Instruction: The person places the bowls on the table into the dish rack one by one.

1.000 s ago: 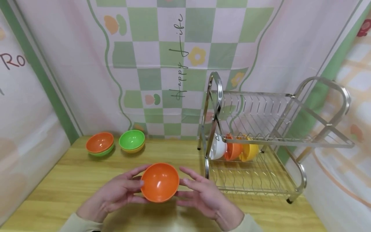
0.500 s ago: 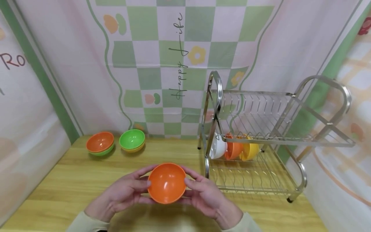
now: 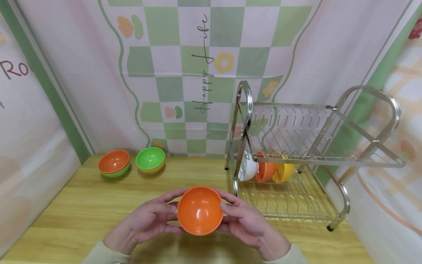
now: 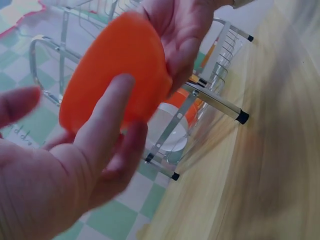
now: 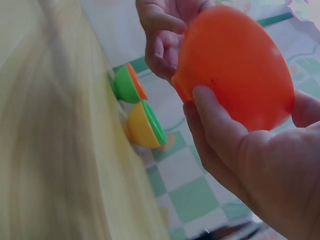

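An orange bowl [image 3: 200,211] is held above the table in front of me, its inside facing the head camera. My right hand [image 3: 245,222] grips it from the right, thumb at the rim and fingers against the outside. On the other side is my left hand [image 3: 153,220]. In the left wrist view, its extended fingers [image 4: 107,107] touch or lie very near the bowl's outside, while the thumb stands off the rim. The right wrist view shows the right fingers [image 5: 215,110] beneath the bowl, partly hiding its base.
A two-tier metal dish rack [image 3: 296,161] stands at the right. On its lower tier are a white bowl [image 3: 248,168], an orange one [image 3: 266,172] and a yellow one [image 3: 284,173]. At the back left sit two stacks: orange on green [image 3: 114,162], green on yellow [image 3: 150,160].
The bowl has moved to the right. My right hand, at first spread beside it, has taken hold of it. The left hand has followed rightward and its thumb has come off the rim.
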`<state>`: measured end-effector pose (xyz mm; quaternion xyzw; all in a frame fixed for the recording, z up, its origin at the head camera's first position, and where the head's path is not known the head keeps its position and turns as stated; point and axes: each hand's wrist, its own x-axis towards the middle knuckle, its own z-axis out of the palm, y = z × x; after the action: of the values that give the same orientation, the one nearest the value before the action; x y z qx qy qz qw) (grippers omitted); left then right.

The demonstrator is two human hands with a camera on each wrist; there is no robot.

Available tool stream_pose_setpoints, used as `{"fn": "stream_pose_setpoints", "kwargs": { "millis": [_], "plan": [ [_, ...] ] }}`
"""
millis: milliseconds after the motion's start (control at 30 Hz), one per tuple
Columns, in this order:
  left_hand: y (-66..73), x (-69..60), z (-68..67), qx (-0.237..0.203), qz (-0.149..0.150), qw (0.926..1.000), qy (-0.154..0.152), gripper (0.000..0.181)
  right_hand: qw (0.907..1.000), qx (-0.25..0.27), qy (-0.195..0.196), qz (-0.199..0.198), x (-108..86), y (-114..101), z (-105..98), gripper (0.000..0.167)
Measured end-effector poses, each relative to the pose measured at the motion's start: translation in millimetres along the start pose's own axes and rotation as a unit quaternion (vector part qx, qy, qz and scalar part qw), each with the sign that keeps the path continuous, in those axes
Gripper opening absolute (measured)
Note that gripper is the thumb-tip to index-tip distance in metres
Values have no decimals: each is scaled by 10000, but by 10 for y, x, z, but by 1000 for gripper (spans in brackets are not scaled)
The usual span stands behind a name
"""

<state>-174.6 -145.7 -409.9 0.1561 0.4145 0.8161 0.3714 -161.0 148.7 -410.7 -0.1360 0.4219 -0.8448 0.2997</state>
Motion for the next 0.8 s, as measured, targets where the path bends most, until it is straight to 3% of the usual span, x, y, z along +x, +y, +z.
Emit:
{"fn": "stream_pose_setpoints", "kwargs": {
  "millis": [67,167,300,467,633,800],
  "plan": [
    [-12,27,-16,-119,40,9997,-208,56,9997,-64,-246,-20,-63,-53,-60,41],
    [-29,83,-40,-247,152,9993,-250,56,9985,-66,-540,-93,-173,-144,-165,42],
    [-56,186,-60,-78,342,9994,28,59,9960,51,-874,-188,-339,-298,-315,46],
    [-115,372,-42,645,495,9951,554,63,9926,206,-1160,-303,-563,-521,-492,49],
    [-226,572,-12,1123,505,9868,1048,71,9925,198,-1114,-453,-780,-723,-666,51],
    [-309,782,57,1271,388,9822,1325,75,9956,-213,-580,-705,-947,-897,-802,50]
  ]
}}
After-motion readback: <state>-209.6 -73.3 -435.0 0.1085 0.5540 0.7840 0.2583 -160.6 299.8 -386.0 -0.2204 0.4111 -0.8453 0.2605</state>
